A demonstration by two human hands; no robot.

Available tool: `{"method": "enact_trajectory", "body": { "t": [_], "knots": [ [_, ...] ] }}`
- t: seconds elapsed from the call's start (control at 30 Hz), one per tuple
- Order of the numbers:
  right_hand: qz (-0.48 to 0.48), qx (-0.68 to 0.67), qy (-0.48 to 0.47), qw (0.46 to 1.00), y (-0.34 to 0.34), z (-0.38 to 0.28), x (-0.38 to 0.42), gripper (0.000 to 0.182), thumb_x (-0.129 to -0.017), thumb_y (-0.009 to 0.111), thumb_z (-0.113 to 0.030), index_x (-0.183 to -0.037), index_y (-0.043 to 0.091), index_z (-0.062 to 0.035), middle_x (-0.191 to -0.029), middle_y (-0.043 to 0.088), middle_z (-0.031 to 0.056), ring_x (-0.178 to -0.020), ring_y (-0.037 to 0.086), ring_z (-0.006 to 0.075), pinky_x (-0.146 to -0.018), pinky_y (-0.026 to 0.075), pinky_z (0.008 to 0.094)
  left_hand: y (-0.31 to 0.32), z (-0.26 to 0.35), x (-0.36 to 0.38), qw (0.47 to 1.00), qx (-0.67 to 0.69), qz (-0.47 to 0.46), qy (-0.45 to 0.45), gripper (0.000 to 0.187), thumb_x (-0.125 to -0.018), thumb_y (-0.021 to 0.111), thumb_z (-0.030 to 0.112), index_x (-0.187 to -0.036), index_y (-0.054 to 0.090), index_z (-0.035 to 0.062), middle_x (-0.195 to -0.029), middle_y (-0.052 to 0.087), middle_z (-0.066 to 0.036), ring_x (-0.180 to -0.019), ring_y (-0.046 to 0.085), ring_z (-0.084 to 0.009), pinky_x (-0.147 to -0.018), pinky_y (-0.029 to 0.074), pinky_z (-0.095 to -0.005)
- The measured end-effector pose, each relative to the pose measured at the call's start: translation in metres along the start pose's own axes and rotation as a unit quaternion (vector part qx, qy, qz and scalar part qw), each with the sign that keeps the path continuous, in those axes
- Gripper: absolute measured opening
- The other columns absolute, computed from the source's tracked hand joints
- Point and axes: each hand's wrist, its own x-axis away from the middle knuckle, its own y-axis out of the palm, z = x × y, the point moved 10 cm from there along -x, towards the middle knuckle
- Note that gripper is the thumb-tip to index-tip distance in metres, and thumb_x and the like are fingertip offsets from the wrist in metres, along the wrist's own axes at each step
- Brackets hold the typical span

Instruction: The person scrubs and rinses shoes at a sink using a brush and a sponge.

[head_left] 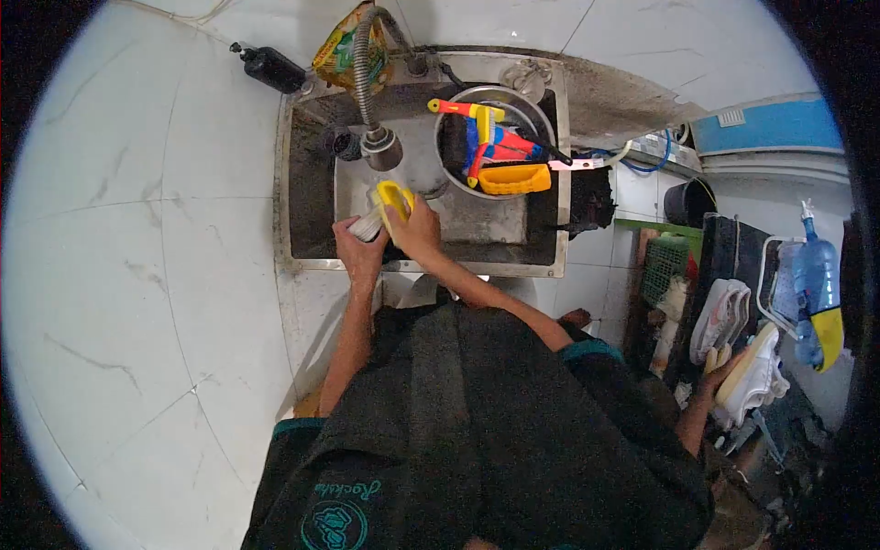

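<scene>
Over the near left part of the metal sink (422,264), my left hand (360,255) is closed around a small whitish, ridged thing (368,225) whose kind I cannot make out. My right hand (416,231) grips a yellow scrubbing brush (394,195) with a pale edge, held right against the whitish thing. Just above both hands hangs the shower-type head (381,149) of a flexible tap hose. A round metal basin (455,93) at the sink's right holds several brushes, among them an orange-yellow brush (515,179) and a red-and-yellow one (466,108).
A black bottle (272,70) and a colourful pouch (341,48) stand behind the sink. At right, a co-worker's hand (717,378) holds a white shoe (753,371), near another pale shoe (720,321). A blue spray bottle (816,275) hangs farther right.
</scene>
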Motion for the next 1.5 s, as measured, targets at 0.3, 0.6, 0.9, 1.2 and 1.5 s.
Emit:
{"method": "enact_trajectory", "body": {
  "t": [0.3,0.6,0.9,1.2,1.5],
  "knots": [
    [-0.034,-0.012,-0.035,0.999,0.017,-0.003,0.010,0.051,-0.082,0.067,-0.038,-0.110,0.055,0.0030,-0.100,0.064,0.0264,-0.094,0.063,0.0438,-0.080,0.049,0.0495,-0.006,0.004,-0.010,0.999,0.029,-0.017,-0.007,0.060,-0.067,0.085,0.028,-0.109,0.050,0.0011,-0.101,0.061,-0.020,-0.094,0.062,-0.0347,-0.084,0.048,-0.0412],
    [-0.012,-0.035,0.023,0.999,0.020,0.001,-0.010,0.049,-0.083,0.066,-0.038,-0.110,0.059,0.0022,-0.097,0.065,0.0260,-0.095,0.062,0.0436,-0.083,0.049,0.0508,-0.004,0.006,-0.015,0.998,0.026,-0.055,0.022,0.059,-0.067,0.085,0.025,-0.108,0.051,0.0002,-0.106,0.060,-0.019,-0.095,0.062,-0.0326,-0.084,0.049,-0.0412],
    [-0.080,0.059,0.008,0.995,0.045,-0.025,-0.023,0.049,-0.083,0.068,-0.037,-0.103,0.059,0.0067,-0.089,0.065,0.0286,-0.085,0.064,0.0449,-0.079,0.049,0.0503,-0.006,0.014,-0.027,0.996,0.002,-0.060,0.059,0.059,-0.064,0.086,0.022,-0.106,0.050,0.0023,-0.098,0.059,-0.017,-0.092,0.061,-0.0348,-0.081,0.048,-0.0410],
    [0.016,-0.001,-0.042,0.999,0.023,-0.016,-0.027,0.052,-0.083,0.066,-0.033,-0.116,0.051,0.0048,-0.088,0.066,0.0256,-0.082,0.064,0.0465,-0.075,0.050,0.0528,-0.002,0.019,-0.028,0.992,0.003,-0.089,0.094,0.060,-0.064,0.087,0.023,-0.106,0.050,0.0028,-0.104,0.060,-0.017,-0.096,0.061,-0.0343,-0.084,0.048,-0.0406],
    [-0.075,-0.035,-0.040,0.996,0.025,-0.024,-0.001,0.043,-0.082,0.069,-0.028,-0.107,0.053,0.0040,-0.089,0.065,0.0283,-0.086,0.064,0.0454,-0.072,0.051,0.0507,0.000,0.018,-0.032,0.988,0.008,-0.135,0.078,0.058,-0.063,0.086,0.017,-0.106,0.049,0.0032,-0.105,0.060,-0.018,-0.098,0.062,-0.0329,-0.085,0.049,-0.0398]
  ]
}}
